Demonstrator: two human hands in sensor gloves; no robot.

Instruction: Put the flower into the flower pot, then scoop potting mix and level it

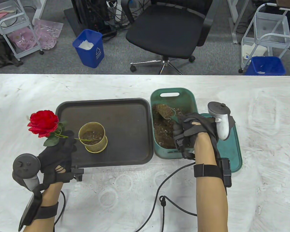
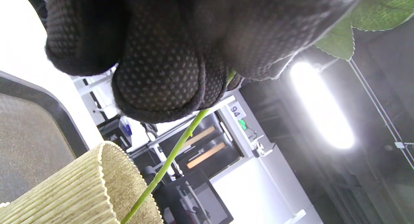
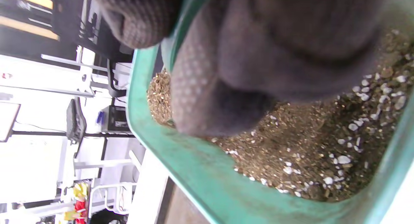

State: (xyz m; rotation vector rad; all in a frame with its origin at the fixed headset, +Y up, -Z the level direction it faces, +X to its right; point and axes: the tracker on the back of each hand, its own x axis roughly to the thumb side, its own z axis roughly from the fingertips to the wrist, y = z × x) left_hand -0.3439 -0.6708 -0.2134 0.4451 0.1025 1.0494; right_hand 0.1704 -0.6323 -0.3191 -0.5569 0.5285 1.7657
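A red rose (image 1: 43, 123) leans to the left, its green stem (image 2: 168, 159) running down into the ribbed yellow flower pot (image 1: 92, 137), which holds some dark mix. My left hand (image 1: 60, 154) pinches the stem just left of the pot; the gloved fingers (image 2: 155, 75) close round it. The pot (image 2: 64, 191) stands on a dark tray (image 1: 125, 154). My right hand (image 1: 188, 135) grips a green scoop (image 1: 170, 115) whose blade lies in the potting mix (image 1: 163, 133) inside the green tub (image 1: 174, 93). In the right wrist view my fingers (image 3: 207, 97) hang over the mix (image 3: 307, 146).
A green lid (image 1: 229, 149) lies under the tub's right side. A black cable (image 1: 164, 193) loops over the white table near its front edge. Beyond the far edge stand an office chair (image 1: 166, 31) and two blue bins (image 1: 89, 48).
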